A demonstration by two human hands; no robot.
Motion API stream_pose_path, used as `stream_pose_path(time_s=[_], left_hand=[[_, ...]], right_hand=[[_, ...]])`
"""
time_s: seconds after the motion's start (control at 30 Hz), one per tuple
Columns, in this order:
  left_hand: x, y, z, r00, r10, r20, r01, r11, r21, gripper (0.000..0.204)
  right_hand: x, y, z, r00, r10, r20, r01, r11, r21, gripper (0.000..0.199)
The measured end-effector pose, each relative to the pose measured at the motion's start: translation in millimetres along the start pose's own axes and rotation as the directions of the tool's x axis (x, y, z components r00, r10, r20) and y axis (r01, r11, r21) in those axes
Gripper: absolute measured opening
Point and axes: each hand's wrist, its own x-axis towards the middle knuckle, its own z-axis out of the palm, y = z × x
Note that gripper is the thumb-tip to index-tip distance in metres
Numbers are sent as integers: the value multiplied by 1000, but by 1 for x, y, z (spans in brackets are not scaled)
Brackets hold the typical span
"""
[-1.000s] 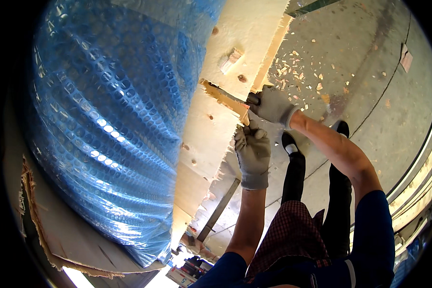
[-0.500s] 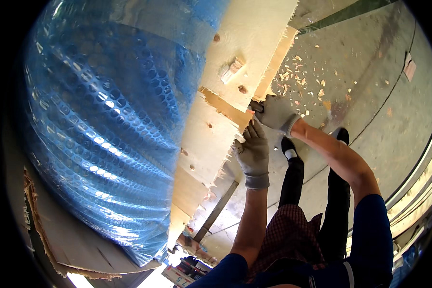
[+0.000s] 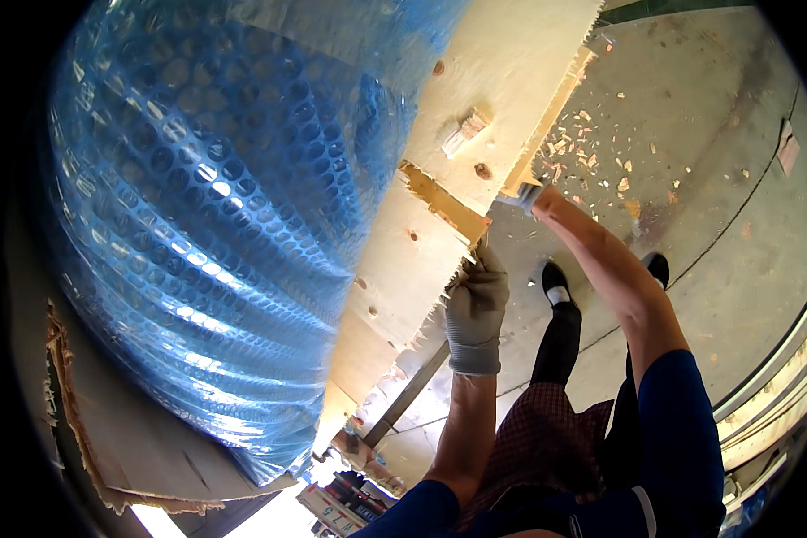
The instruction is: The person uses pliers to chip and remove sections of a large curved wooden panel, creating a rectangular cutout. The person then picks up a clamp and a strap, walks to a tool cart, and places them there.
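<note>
Plywood panel [image 3: 502, 99], pale and splintered along a broken seam, leans up the middle of the view against a large load wrapped in blue bubble wrap [image 3: 215, 224]. The left hand [image 3: 477, 300], in a grey glove, clenches the jagged lower edge of the break; the right hand [image 3: 529, 193] reaches behind the panel's right edge, its grip hidden. Right of the panel lies open concrete floor [image 3: 708, 179] strewn with wood chips [image 3: 592, 148]. Torn brown cardboard [image 3: 108, 448] sits at lower left.

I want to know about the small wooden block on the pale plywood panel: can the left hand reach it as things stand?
Probably yes: the left hand grips the pale plywood panel's broken edge, and bare panel alone lies between it and the small wooden block.
</note>
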Motion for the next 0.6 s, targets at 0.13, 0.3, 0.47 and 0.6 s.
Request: stream_pose_path(time_s=[0.13, 0.3, 0.47, 0.6], left_hand=[[-15, 12, -15, 995, 90, 32, -93, 988, 125, 22], [-8, 4, -1, 992, 118, 35, -120, 991, 63, 22], [-19, 9, -2, 997, -66, 39, 65, 997, 33, 21], [-23, -3, 14, 997, -68, -21, 69, 994, 84, 19]], right_hand=[[-11, -52, -39, 925, 146, 350, -379, 421, 824, 30], [-29, -82, -75, 957, 59, 283, -278, -83, 957, 43], [-38, -93, -53, 983, 29, 181, -176, -130, 976, 47], [-38, -98, -48, 869, -45, 493, -431, -561, 707, 40]])
